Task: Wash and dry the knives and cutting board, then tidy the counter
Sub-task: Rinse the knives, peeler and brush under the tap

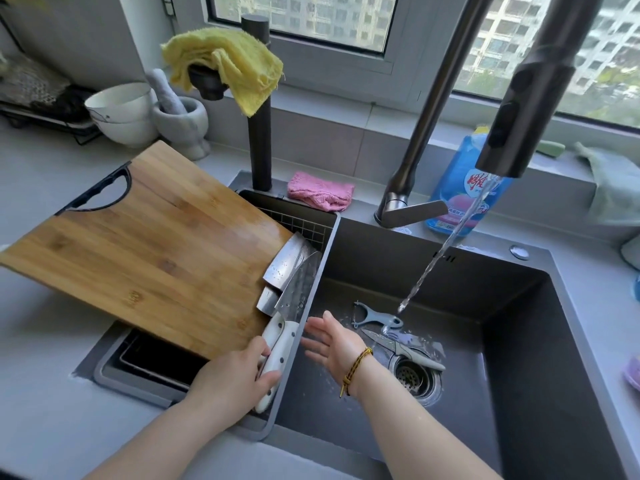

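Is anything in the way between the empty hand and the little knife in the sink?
Nothing visible. The right hand is open just left of the little knife, with only wet sink floor between. The peeler lies farther back, out of the way.

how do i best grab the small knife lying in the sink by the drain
Grip the small knife by its pale handle, reaching down from the right with fingers across it. It lies flat on the sink floor, blade pointing left toward the peeler. The handle end rests over the drain rim, likely leaving room for fingertips.
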